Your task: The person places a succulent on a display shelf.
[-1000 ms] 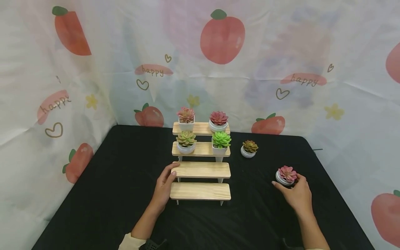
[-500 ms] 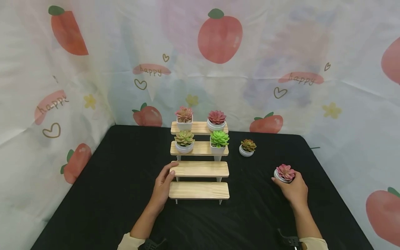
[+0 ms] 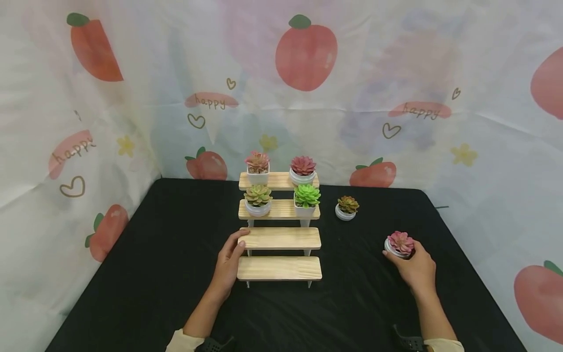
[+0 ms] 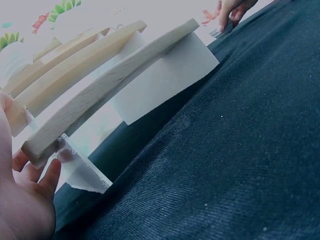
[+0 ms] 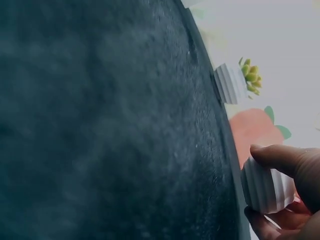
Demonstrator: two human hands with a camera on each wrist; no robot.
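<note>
Peach-print cloth (image 3: 352,73) backs a black table (image 3: 176,220) as the right hand (image 3: 419,269) grips a pink succulent (image 3: 400,244), right of the stand (image 3: 281,238) the left hand (image 3: 228,261) holds. Pinching its pot (image 3: 391,248), not its leaves (image 3: 401,239), looks steadiest.

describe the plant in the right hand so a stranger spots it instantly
On the black table, find the wooden stand, then look right, past the brownish plant. There the right hand holds a pink plant in a round white pot. Unlike the stand's own pinkish plants, this one is held.
</note>
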